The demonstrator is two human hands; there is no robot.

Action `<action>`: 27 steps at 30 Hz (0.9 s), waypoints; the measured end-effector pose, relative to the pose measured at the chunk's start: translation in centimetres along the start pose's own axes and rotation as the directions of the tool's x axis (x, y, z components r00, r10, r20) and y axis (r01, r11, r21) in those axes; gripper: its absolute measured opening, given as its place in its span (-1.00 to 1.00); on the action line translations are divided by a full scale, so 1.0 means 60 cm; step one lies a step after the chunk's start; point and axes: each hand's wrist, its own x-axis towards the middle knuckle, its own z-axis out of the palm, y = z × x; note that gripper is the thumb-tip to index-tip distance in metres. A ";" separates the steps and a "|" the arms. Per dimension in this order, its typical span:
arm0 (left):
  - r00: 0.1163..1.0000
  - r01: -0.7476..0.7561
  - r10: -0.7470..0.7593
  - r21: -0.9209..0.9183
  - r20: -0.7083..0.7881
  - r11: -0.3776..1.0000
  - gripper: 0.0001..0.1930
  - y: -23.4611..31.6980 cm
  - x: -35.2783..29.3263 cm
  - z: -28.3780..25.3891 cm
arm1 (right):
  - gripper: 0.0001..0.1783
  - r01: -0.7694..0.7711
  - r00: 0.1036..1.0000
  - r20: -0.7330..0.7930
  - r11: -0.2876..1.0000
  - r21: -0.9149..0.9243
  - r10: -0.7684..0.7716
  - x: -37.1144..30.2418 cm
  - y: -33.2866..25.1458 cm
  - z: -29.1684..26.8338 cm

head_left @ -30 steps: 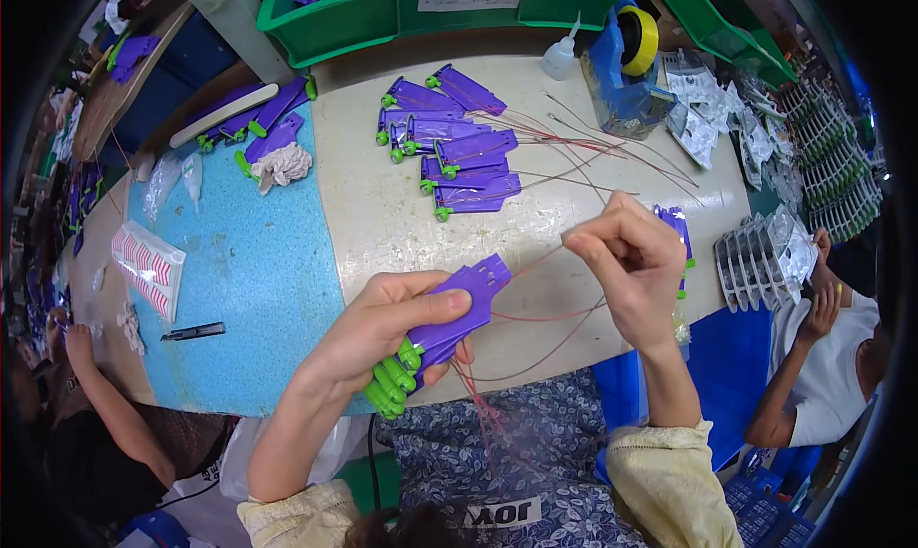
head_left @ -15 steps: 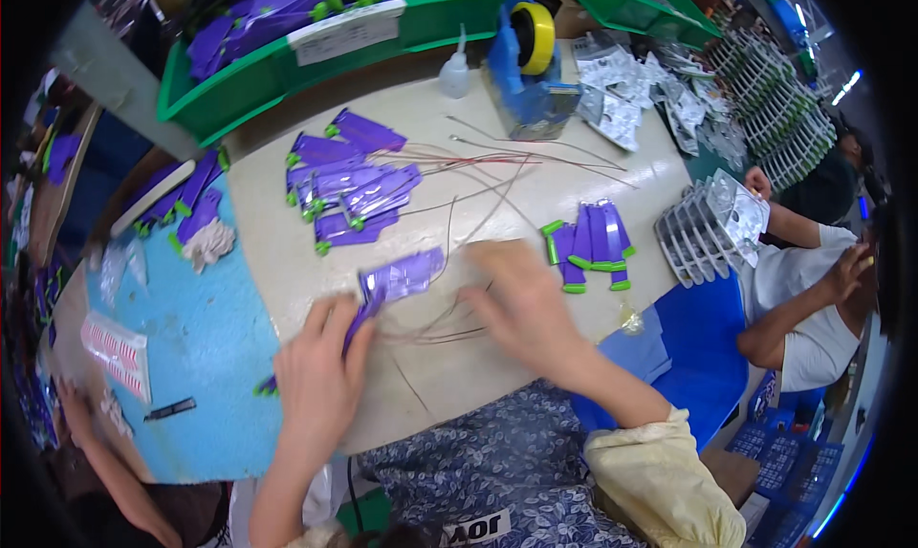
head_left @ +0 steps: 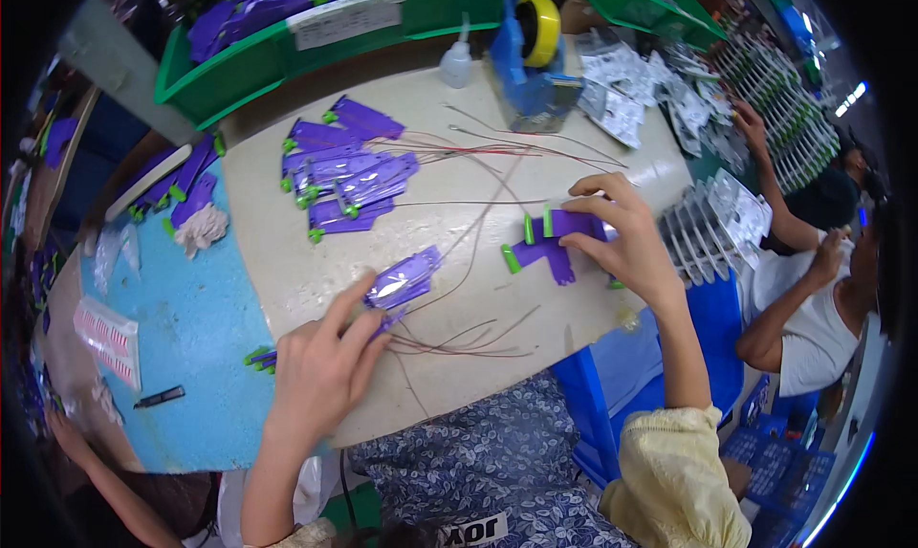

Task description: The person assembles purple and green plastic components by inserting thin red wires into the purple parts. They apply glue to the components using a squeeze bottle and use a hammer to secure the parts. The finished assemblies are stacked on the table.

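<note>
My left hand (head_left: 320, 371) is closed on thin purple strips with green ends (head_left: 260, 359); the ends stick out at its left side. Thin reddish-brown wires (head_left: 469, 347) spread over the table to its right. Shiny purple strips (head_left: 402, 278) lie just beyond its fingertips. My right hand (head_left: 626, 232) pinches a purple strip with a green end (head_left: 579, 225) above other purple strips (head_left: 550, 256) on the right of the table. Farther back lies a pile of purple strips with green tips (head_left: 349, 170), and wires (head_left: 478, 150) run rightward from it.
A green bin (head_left: 220, 89) of purple parts stands at the back, beside a white squeeze bottle (head_left: 456, 67) and a blue tape dispenser (head_left: 521, 79). Silver packets (head_left: 612, 94) and a ribbed grey stack (head_left: 708, 228) sit right. Blue matting (head_left: 201, 328) covers the left; co-workers sit on both sides.
My right hand has moved right and back from the wires to the purple strips and taken hold of one. My left hand stays near the same place, and the wires beside it have shifted.
</note>
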 end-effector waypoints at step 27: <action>0.952 0.212 -0.284 -0.428 -0.111 0.879 -0.70 0.003 -0.042 -0.016 | -0.57 -0.353 0.930 0.362 0.426 0.833 0.063 0.044 -0.231 0.160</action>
